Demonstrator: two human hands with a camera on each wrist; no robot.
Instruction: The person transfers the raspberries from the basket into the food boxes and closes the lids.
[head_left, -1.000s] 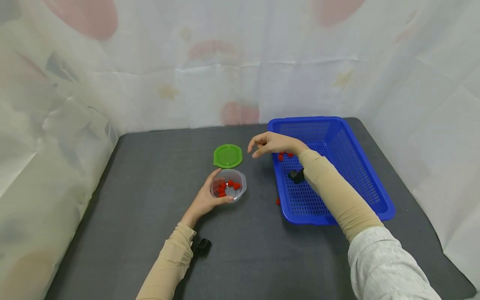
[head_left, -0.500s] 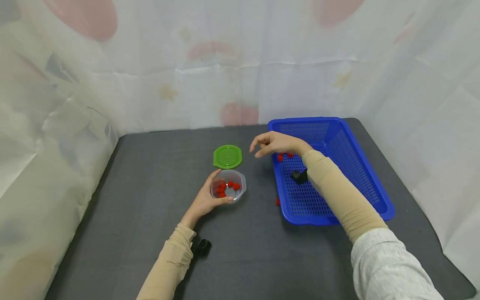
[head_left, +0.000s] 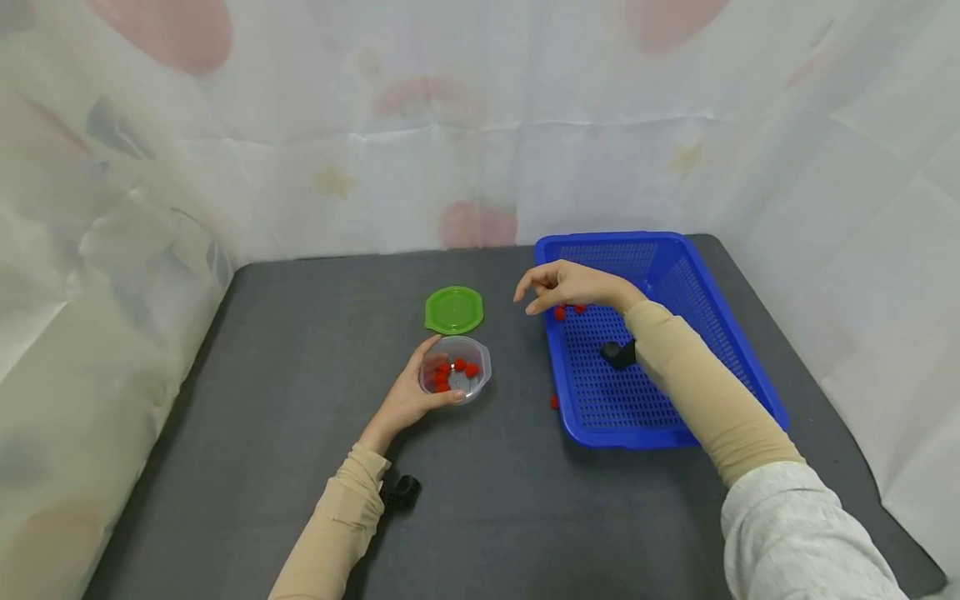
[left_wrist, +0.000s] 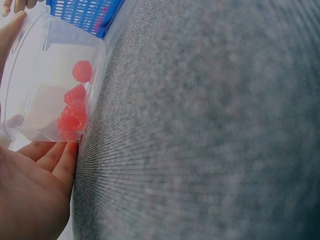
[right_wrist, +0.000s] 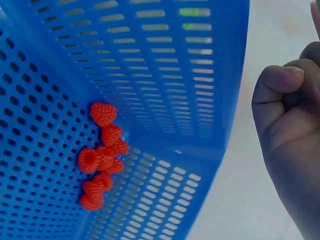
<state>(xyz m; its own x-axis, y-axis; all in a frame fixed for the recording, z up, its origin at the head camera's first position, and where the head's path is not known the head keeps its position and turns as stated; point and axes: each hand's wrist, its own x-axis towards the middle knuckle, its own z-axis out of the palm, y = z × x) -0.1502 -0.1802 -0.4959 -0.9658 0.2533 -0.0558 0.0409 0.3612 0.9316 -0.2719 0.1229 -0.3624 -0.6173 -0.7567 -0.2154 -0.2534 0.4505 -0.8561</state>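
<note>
My left hand (head_left: 408,398) grips a clear plastic container (head_left: 482,387) at its left side, with thumb and fingers spread around it. Several red raspberries (head_left: 460,364) lie inside; the left wrist view shows them gathered low against the wall (left_wrist: 60,55). Over the left rim of a blue basket (head_left: 558,421) hovers my right hand (head_left: 577,285), fingers loosely bent, with nothing visible in them. More raspberries (right_wrist: 104,157) cluster in a corner of that basket, partly hidden by the right hand in the head view.
A green lid (head_left: 454,310) lies flat just behind the container. One stray raspberry (head_left: 555,402) rests on the dark table (head_left: 300,375) against the basket's left side. Patterned white sheeting (head_left: 420,183) encloses the table at the back and sides.
My right hand has drifted slightly right, farther over the basket. The left hand and the container have stayed in place.
</note>
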